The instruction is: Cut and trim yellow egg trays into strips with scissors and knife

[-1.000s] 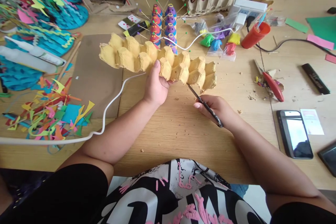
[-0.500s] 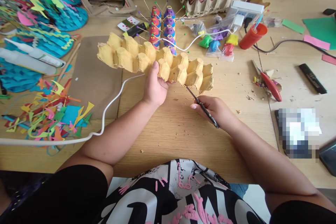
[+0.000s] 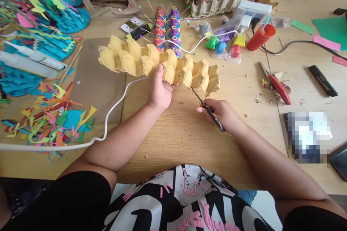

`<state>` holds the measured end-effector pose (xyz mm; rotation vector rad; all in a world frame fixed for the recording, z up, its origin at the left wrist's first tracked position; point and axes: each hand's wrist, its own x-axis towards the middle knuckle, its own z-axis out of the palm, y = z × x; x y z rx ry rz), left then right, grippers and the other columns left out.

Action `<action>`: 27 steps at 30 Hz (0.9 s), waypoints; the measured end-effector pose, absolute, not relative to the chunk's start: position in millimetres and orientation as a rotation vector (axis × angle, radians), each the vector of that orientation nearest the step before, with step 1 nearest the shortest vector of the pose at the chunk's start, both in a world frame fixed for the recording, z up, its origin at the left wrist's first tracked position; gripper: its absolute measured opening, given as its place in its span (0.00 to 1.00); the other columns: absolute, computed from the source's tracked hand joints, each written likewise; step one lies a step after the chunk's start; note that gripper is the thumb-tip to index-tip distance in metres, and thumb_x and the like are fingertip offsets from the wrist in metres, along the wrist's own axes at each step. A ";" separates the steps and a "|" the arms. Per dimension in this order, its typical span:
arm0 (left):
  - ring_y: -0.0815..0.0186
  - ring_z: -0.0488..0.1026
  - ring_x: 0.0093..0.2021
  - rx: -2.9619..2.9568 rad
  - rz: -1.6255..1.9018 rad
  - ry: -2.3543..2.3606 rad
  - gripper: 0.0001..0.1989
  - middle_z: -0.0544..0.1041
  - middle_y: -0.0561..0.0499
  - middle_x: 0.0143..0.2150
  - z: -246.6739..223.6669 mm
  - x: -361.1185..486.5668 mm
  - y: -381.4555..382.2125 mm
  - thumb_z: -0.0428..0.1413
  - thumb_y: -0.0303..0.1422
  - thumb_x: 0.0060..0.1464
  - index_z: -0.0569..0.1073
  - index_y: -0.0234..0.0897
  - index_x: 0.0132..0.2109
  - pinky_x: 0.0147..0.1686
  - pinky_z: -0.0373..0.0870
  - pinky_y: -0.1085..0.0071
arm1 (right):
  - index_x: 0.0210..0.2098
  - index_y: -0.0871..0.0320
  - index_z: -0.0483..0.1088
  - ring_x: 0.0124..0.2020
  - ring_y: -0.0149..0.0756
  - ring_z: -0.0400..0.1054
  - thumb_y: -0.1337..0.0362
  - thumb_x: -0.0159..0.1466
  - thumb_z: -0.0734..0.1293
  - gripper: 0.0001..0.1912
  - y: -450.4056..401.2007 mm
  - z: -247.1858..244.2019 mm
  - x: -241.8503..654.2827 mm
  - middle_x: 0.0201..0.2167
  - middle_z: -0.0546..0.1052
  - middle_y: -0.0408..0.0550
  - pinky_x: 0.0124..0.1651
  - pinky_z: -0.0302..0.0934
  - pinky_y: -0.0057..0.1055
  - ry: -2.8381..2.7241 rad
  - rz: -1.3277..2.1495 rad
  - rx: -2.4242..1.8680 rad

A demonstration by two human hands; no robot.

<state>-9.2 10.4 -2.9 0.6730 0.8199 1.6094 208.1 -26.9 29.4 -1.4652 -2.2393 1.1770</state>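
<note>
The wooden table takes up most of what I can see, littered with crumbs of pulp around the middle. Held just above it, across the centre, is the long yellow egg carton strip, bumps up, running from far left down to where the scissors meet it.

The left hand grips that strip from the near side, thumb up against one of the cups, fingers hidden underneath. The right hand is closed around the dark scissors, whose blades point up and left and touch the near lower edge of the strip, close to its right end.

If I were advising, I'd say the grip sits well: close to the cut, so the pulp won't flop. Short snips should do better than long ones, since this stuff looks thick and tears raggedly. The left thumb is near the blade line, so I'd keep it a cup away.

A white cable loops under the left forearm and could snag if the strip is swung round.

Far behind stand the painted cones stuck with pins. Red-handled cutters lie to the right.
</note>
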 end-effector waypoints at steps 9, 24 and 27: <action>0.60 0.71 0.67 0.681 1.655 0.905 0.20 0.74 0.51 0.66 -3.4 -7.0 9.7 0.52 0.51 0.65 0.75 0.50 0.58 0.51 0.77 0.72 | 0.31 0.56 0.69 0.25 0.31 0.57 0.37 0.64 0.66 0.27 -24.7 38.1 215.1 0.22 0.66 0.40 0.30 0.48 0.30 -2.210 1.320 -1.352; 0.59 0.77 0.59 0.839 1.661 0.975 0.28 0.74 0.50 0.67 -12.6 -5.5 9.2 0.56 0.59 0.58 0.75 0.51 0.58 0.41 0.79 0.70 | 0.44 0.51 0.66 0.28 0.31 0.66 0.45 0.61 0.74 0.23 -23.3 9.6 213.9 0.29 0.74 0.40 0.30 0.60 0.30 -1.508 1.268 -1.178; 0.62 0.77 0.57 0.801 1.672 0.970 0.25 0.75 0.53 0.66 -12.8 -9.9 12.9 0.54 0.57 0.61 0.75 0.51 0.57 0.38 0.79 0.73 | 0.41 0.52 0.67 0.26 0.31 0.67 0.44 0.65 0.71 0.20 -22.3 12.2 216.5 0.26 0.73 0.40 0.29 0.61 0.30 -1.588 1.326 -1.159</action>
